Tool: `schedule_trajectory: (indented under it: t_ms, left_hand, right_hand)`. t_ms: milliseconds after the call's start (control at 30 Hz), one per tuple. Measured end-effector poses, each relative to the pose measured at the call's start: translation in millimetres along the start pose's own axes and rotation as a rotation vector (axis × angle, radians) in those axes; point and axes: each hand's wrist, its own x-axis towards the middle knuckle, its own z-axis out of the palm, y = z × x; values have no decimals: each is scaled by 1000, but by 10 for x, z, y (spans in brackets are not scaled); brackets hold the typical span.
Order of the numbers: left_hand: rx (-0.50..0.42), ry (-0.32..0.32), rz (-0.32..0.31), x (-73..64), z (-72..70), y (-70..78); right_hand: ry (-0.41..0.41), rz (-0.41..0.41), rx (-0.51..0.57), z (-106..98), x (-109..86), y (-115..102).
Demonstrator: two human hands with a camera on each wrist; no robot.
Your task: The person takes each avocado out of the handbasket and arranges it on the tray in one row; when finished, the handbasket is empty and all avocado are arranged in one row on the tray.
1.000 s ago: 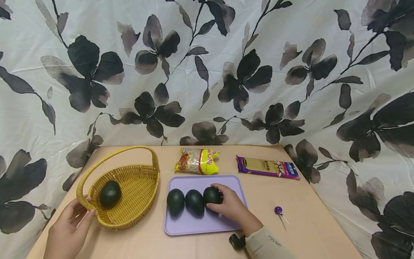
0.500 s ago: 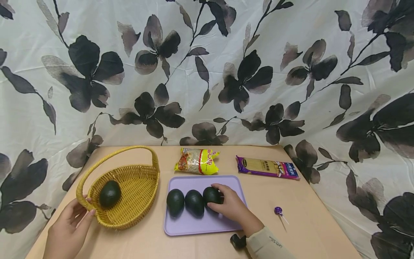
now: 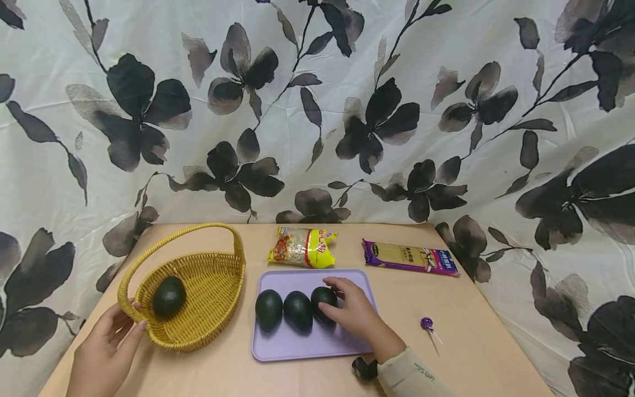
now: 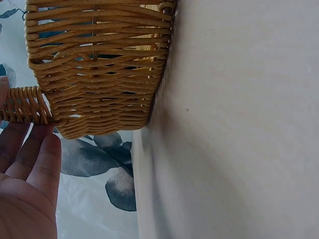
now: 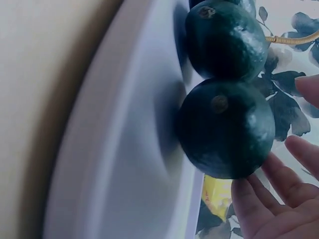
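My left hand (image 3: 105, 347) grips the handle base of a yellow wicker basket (image 3: 218, 309), thumb on one side and fingers on the other. One dark green avocado (image 3: 168, 298) lies inside it, at the left. Three more stand in a row on a lilac tray (image 3: 342, 347): the left avocado (image 3: 269, 311), the middle avocado (image 3: 298, 312) and the right avocado (image 3: 322, 303). Around that right one my right hand (image 3: 358, 314) is spread loosely. In the right wrist view its fingertips (image 5: 241, 191) touch or nearly touch the fruit, while the thumb stands apart from it.
Behind the tray lies a yellow food packet (image 3: 302, 247), and a purple noodle packet (image 3: 410, 257) is at the back right. A purple lollipop (image 3: 428, 324) lies right of the tray. Floral cloth (image 3: 317, 138) hangs behind the table.
The fingers and thumb of my right hand have loosened and lifted slightly from the right avocado, which has shifted a little left. My left hand and the basket have stayed put.
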Motion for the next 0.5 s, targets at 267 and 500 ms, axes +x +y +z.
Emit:
schedule_trajectory:
  t_ms: [267,500]
  left_hand:
    - [7,-5,-1,5,-19,3]
    - [7,4,8,9,-22,-8]
  right_hand:
    - [12,-20,18,-5,29,-92]
    - [-27,-42,28,35,103,-251]
